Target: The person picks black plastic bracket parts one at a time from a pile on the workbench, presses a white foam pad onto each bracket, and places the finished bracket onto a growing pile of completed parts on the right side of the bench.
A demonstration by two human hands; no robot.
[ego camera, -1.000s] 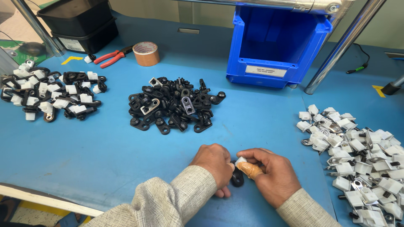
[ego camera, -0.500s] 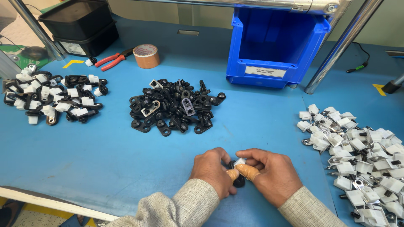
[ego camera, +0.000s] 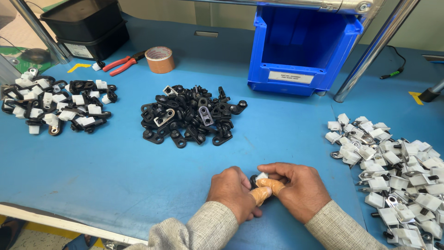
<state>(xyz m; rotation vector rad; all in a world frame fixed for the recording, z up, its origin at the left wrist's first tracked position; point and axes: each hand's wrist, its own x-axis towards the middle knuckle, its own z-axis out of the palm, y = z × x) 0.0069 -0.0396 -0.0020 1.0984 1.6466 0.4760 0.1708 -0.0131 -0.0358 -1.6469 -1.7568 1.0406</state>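
1. Compared with the earlier frames, both hands have drawn closer together at the lower centre of the frame, and the small part now sits pinched between them.
2. Left hand (ego camera: 233,192): curled narrow, its thumb in a tan finger cot pressed against the small black-and-white clip (ego camera: 259,178).
3. Right hand (ego camera: 298,187): closed around the same clip from the right, with a cot-covered fingertip on it.
4. Blue work surface (ego camera: 115,171): lies under both hands.
5. Pile of black clips (ego camera: 189,115): centre of the frame, well apart from the hands.
6. Pile of white parts (ego camera: 397,171): right edge.
7. Pile of assembled black-and-white pieces (ego camera: 55,104): left edge.
8. Blue bin (ego camera: 303,46), tape roll (ego camera: 159,59) and red-handled pliers (ego camera: 121,63): upper part of the frame.
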